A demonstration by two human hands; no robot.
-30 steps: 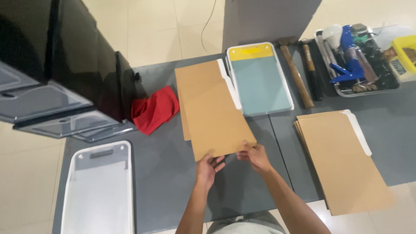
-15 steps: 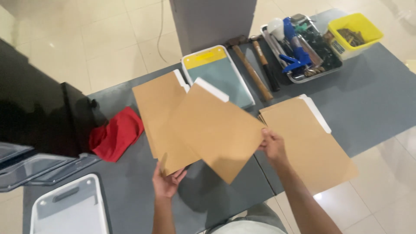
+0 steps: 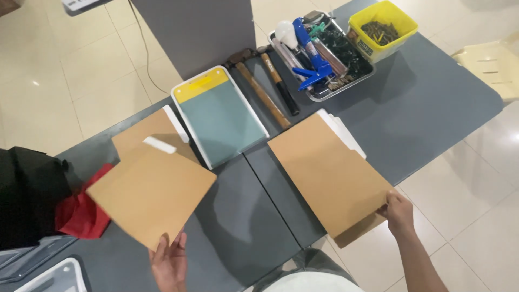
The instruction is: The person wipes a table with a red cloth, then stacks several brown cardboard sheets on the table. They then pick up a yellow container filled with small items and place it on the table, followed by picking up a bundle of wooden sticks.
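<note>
My left hand (image 3: 169,264) holds the near edge of a brown folder (image 3: 151,192), lifted and tilted above the grey table (image 3: 254,221). Under it lies another brown folder (image 3: 146,132) with a white tab. My right hand (image 3: 399,212) grips the near right corner of a stack of brown folders (image 3: 330,173) lying at the table's front edge, with white sheets showing at the far side.
A teal and yellow plastic tray (image 3: 219,116) lies between the folders. Two hammers (image 3: 270,86), a metal tray of tools (image 3: 319,54) and a yellow bin (image 3: 383,27) sit behind. A red cloth (image 3: 81,213) and black box (image 3: 27,200) are left.
My hands have moved apart. The left hand carried one folder to the left, and the right hand went over to the stack on the right. The view shifted right.
</note>
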